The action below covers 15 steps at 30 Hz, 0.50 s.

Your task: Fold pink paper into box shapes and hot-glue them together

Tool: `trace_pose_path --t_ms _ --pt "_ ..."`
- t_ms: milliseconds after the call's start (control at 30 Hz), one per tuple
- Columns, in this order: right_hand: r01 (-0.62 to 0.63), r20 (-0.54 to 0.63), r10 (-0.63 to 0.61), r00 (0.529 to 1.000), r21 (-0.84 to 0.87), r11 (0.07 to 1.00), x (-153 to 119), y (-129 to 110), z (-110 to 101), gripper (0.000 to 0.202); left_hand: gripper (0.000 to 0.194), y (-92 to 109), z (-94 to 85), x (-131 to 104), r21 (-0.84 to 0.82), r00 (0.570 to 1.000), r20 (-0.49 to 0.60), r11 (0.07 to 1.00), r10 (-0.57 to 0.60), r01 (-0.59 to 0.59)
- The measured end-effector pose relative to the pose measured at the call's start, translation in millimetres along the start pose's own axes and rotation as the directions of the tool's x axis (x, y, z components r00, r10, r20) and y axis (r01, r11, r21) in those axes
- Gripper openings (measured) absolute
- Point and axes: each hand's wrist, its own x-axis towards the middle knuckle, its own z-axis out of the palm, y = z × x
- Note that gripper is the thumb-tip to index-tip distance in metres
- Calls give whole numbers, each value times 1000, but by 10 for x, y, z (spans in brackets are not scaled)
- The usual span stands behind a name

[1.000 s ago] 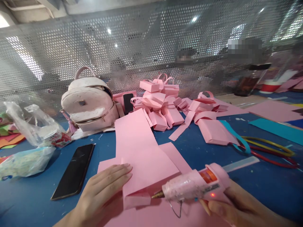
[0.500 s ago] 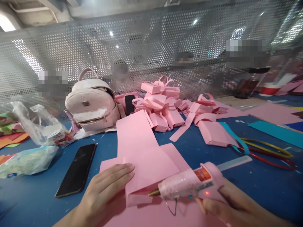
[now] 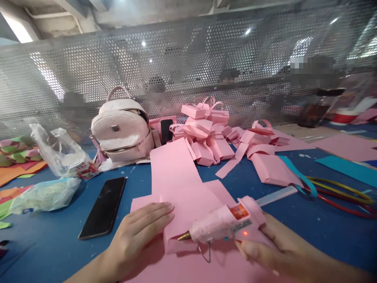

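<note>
My right hand (image 3: 262, 243) is wrapped round the handle of a pink glue gun (image 3: 218, 226). Its brass nozzle points left, at the folded front edge of a pink paper sheet (image 3: 176, 169). A small red light glows on the gun, and a clear glue stick (image 3: 277, 195) pokes out of its back. Holding the folded paper at its left side is my left hand (image 3: 144, 228), fingers stretched together across it and thumb hidden. More pink paper (image 3: 188, 267) lies underneath.
A phone (image 3: 103, 208) lies left of my left hand. Behind are a pale backpack (image 3: 120, 129) and a heap of small pink paper bags (image 3: 203, 129). Plastic bags (image 3: 47, 194) sit at left. Yellow and red cords (image 3: 344, 192) and blue strips (image 3: 347, 169) are at right.
The glue gun has moved left and slightly up relative to the paper, its nozzle now further along the fold. The whole view has shifted a little; my left hand keeps its place on the paper.
</note>
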Motion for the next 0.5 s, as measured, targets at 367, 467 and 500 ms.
trace_pose_path --t_ms 367,467,500 --pt "-120 -44 121 992 24 993 18 -152 153 63 36 -1 -21 16 -2 1000 -20 1000 -4 4" --pt "-122 -45 122 991 13 992 21 -197 171 65 36 0 -20 12 -7 1000 -22 1000 -11 10" --pt "-108 -37 109 993 18 994 23 -210 176 66 37 -1 -21 10 -11 1000 -19 1000 -13 13"
